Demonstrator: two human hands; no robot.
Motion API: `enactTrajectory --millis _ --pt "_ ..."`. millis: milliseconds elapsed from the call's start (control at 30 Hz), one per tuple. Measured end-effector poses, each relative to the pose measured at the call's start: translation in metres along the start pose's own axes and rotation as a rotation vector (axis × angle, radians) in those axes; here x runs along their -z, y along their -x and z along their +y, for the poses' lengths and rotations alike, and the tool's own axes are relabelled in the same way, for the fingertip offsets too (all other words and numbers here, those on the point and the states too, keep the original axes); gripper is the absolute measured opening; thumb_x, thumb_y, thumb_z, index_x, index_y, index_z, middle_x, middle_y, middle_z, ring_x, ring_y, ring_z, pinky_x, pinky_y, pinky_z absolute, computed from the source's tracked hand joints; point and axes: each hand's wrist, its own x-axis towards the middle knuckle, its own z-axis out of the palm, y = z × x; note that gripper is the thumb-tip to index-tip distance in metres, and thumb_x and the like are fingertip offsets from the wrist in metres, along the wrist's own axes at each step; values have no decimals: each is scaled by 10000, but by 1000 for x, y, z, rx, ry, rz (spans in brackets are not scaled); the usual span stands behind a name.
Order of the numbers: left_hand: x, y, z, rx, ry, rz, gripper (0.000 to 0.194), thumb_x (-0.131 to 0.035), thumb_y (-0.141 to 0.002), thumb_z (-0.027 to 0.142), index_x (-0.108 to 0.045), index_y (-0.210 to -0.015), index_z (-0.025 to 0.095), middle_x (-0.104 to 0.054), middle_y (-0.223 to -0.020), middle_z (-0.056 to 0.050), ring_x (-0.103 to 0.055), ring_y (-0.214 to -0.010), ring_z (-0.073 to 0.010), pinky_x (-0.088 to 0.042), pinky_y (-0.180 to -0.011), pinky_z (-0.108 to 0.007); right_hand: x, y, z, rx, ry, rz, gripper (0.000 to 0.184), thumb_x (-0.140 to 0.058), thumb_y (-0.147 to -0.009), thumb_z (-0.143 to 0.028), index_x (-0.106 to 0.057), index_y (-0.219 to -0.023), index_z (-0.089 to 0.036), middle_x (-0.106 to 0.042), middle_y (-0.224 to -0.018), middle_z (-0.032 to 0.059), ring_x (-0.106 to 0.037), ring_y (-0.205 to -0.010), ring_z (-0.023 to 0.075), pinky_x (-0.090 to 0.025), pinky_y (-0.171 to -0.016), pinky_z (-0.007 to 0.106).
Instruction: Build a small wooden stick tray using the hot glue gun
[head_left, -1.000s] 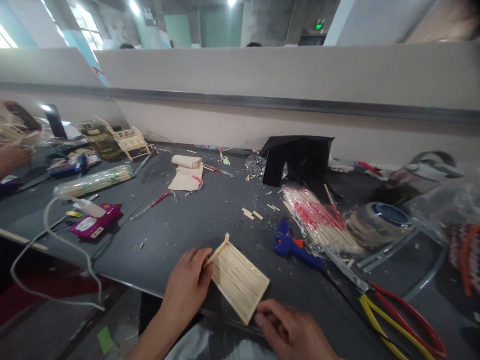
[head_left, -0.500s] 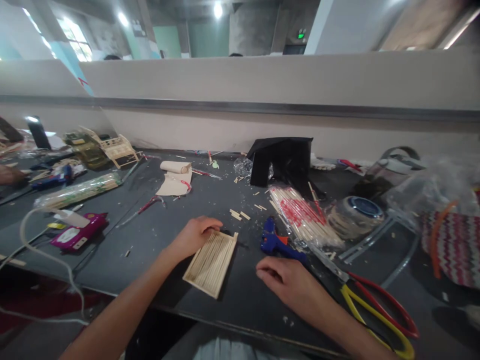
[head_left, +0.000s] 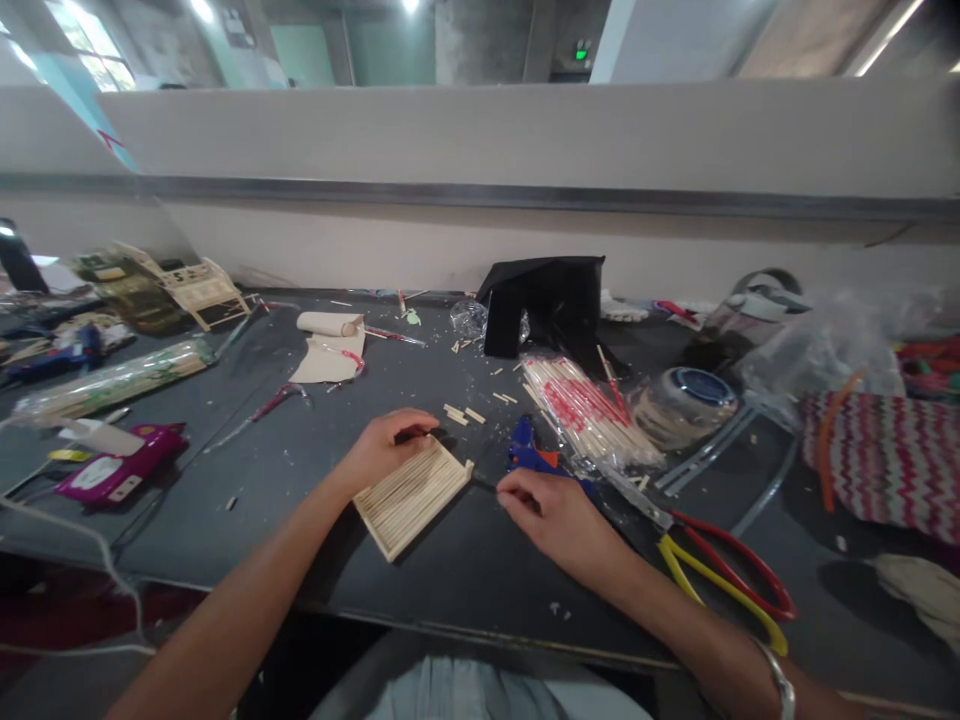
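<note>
A small tray-like panel of thin wooden sticks (head_left: 412,495), with a raised rim and a short stub at its far right corner, is tilted on the dark table. My left hand (head_left: 388,450) has its fingers curled over the panel's far left edge and grips it. To the right, my right hand (head_left: 546,510) is closed with thumb and fingertips together. Whatever may be between those fingertips is too small to make out. A blue glue gun (head_left: 525,445) with an orange part lies just beyond my right hand, which partly covers it.
Short stick pieces (head_left: 463,413) lie beyond the panel. A bag of sticks (head_left: 581,405), red-and-yellow-handled scissors (head_left: 720,560) and a glass jar (head_left: 682,410) are at right. A purple power strip (head_left: 124,465) with a white cable and a small wooden chair model (head_left: 206,290) are at left.
The panel has turned clockwise, its near end swinging left, with my left hand still on it. My right hand has moved up toward the panel and its fingertips have closed. The view has shifted right.
</note>
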Motion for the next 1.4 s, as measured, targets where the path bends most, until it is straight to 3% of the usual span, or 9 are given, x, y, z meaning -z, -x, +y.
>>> enactTrajectory --millis 133,267,567,800,1133,1400 --pt "1 0 -4 -2 57 14 245 -592 -811 305 -653 -1006 168 -649 -1020 -69 -606 -862 -145 -481 -786 -280 15 -12 -2 47 6 98 155 -510 -849 -176 -640 -934 -182 -699 -840 24 -644 -760 149 -467 -723 262" --pt "4 -1 3 -27 -57 -12 234 -605 -803 320 -671 -981 182 -634 -927 -43 -558 -722 -111 -452 -672 -242 25 -28 0 96 35 20 182 -558 -812 -164 -647 -970 -182 -691 -848 19 -630 -753 142 -470 -715 259" --pt "4 -4 5 113 -33 -4 291 -645 -745 323 -678 -991 172 -674 -815 -28 -570 -667 -122 -456 -615 -235 11 -41 9 147 3 -68 224 -535 -807 -116 -660 -984 -175 -701 -896 26 -635 -782 138 -469 -725 251" --pt "7 -20 3 80 -7 -172 350 -601 -777 263 -650 -1123 240 -726 -908 -10 -657 -815 -162 -493 -745 -261 7 -42 16 181 61 5 179 -522 -864 -160 -656 -979 -191 -701 -947 33 -645 -863 158 -471 -778 270" --pt "-8 -12 8 67 -130 -6 264 -584 -791 242 -672 -1038 220 -713 -921 -25 -655 -823 -156 -501 -744 -254 -5 -30 15 391 109 92 184 -476 -923 -212 -652 -972 -183 -700 -882 59 -636 -841 175 -473 -767 282" --pt "-11 -8 9 75 -145 7 257 -581 -799 223 -676 -1037 214 -701 -906 -34 -651 -809 -161 -498 -733 -262 -9 -30 8 333 -16 44 178 -495 -884 -176 -649 -973 -180 -681 -844 44 -622 -787 154 -478 -728 253"
